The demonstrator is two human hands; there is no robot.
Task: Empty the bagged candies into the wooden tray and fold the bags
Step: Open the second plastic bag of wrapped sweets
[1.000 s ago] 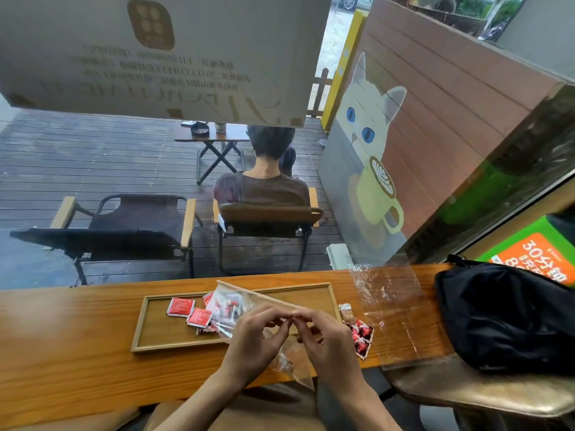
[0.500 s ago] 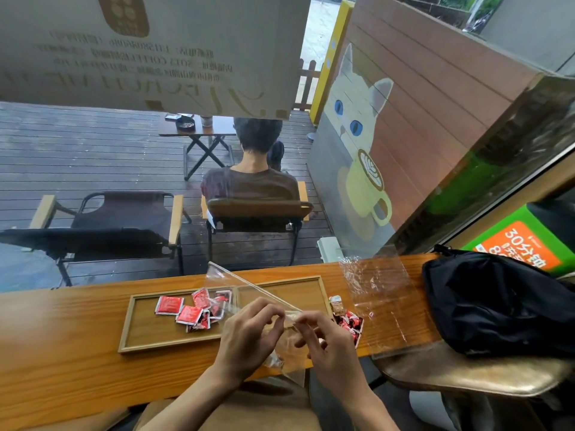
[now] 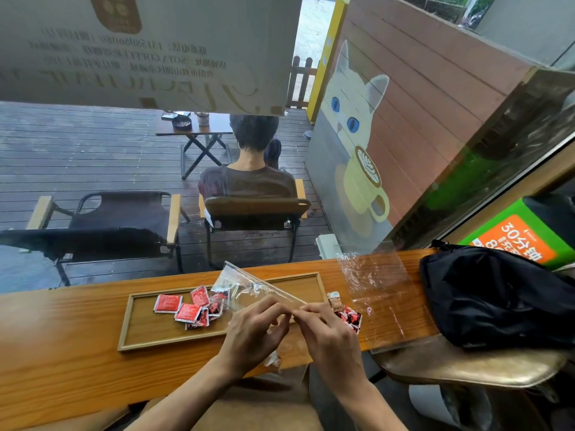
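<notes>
The left hand and the right hand meet fingertip to fingertip above the near edge of the table. Each pinches the same clear plastic bag between thumb and forefinger, so both are closed on it. The bag slants up and away to the left from the pinch, its far corner raised over the wooden tray; a crumpled part of the plastic hangs below the left hand.

Inside the tray, just left of the hands, lies a loose cluster of red candy packets, some overlapping, a few showing through the bag's lower end. The tray sits flat on the table, its long side parallel to the table's edge.

Just right of the right hand, on the table outside the tray, lies another small heap of red packets with a pale brownish packet at its far side. Beyond them a second clear bag lies spread flat on the table, reaching its right end. Right of that, a black bag rests on a gold-coloured seat.

Through the window beyond the table, a person sits in a chair on a wooden deck, back turned, with an unoccupied folding chair to the left.
</notes>
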